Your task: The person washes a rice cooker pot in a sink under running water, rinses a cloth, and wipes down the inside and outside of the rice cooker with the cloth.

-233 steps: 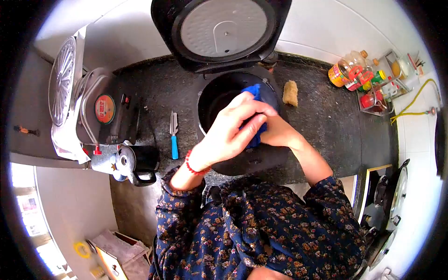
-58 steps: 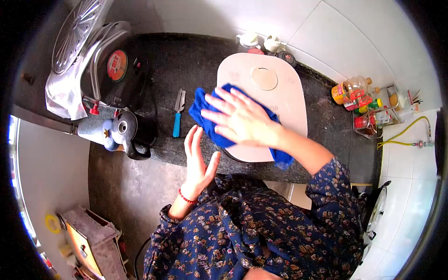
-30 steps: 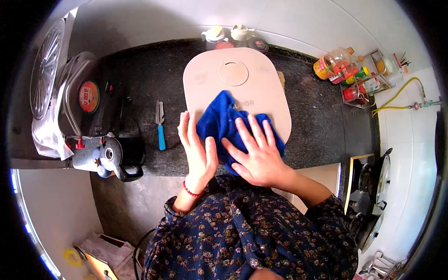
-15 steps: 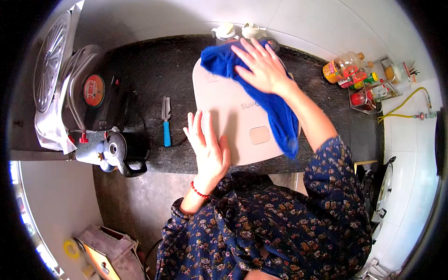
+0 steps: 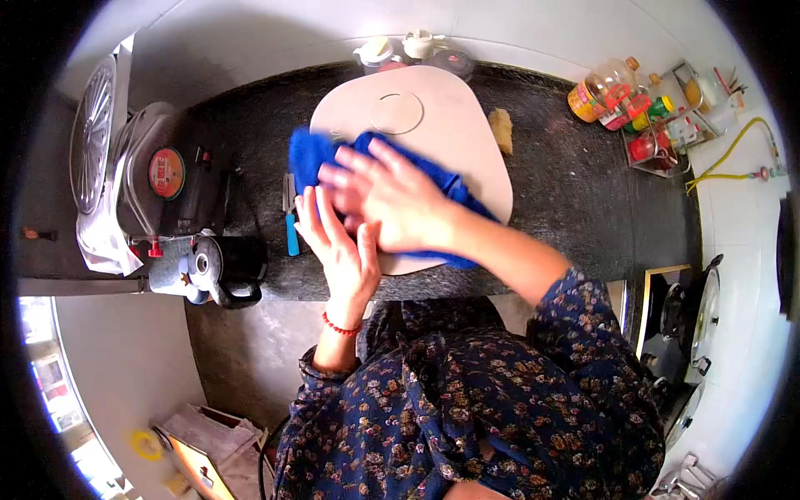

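A beige cutting board with a ring outline near its far end lies on the black counter. Across its near half is a bunched blue cloth. My right hand presses on the cloth, fingers stretched out and a little blurred. At the board's near left edge, my left hand is open, with its fingers up beside the right hand; whether it touches the board or the cloth is hard to see. A peeler with a blue handle lies just left of the board.
A black jug and a dark appliance stand on the left. Beyond the board are white lidded jars. A yellowish piece lies right of it. Bottles and a condiment rack fill the back right.
My right hand has swept the cloth left and toward me across the board. The board has turned and shifted left, uncovering its ring end and the yellowish piece. My left hand has moved slightly left.
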Available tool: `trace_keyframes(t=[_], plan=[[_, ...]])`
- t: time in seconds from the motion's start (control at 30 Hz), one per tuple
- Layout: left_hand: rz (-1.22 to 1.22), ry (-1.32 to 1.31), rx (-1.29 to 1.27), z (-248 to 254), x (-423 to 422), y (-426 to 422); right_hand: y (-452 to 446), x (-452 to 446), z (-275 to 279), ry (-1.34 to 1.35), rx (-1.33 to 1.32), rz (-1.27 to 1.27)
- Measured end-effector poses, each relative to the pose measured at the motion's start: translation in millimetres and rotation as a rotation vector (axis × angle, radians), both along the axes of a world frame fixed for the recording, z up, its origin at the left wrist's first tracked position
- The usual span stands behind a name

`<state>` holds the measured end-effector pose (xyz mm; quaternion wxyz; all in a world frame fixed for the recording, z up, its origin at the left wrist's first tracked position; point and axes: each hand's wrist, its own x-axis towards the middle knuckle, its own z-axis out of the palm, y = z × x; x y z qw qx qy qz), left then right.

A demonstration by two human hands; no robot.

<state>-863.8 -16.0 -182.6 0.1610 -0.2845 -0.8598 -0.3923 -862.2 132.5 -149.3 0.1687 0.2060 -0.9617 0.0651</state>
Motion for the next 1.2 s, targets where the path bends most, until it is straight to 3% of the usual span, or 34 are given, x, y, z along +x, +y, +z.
trace_keyframes(t=[0.07,0.13,0.2,0.27,0.5,0.77,1.2], plan=[[-0.001,0.041,-0.077,0,3,-7,-10,22,-7,-0.018,-0.165,0.078],[-0.033,0.068,-0.174,2,13,-15,-12,36,-4,-0.033,-0.158,0.082],[-0.086,0.055,-0.121,8,20,-19,-13,51,-8,-0.023,-0.119,0.069],[-0.076,0.065,-0.140,9,25,-23,-5,70,-9,-0.103,-0.264,0.066],[0.113,0.045,-0.096,15,28,-41,60,93,3,-0.119,-0.056,-0.240],[0.233,-0.002,0.028,9,18,-75,124,7,-13,-0.182,-0.054,-0.519],[0.217,-0.154,0.102,-6,24,-114,92,-102,-10,-0.104,0.070,-0.514]])
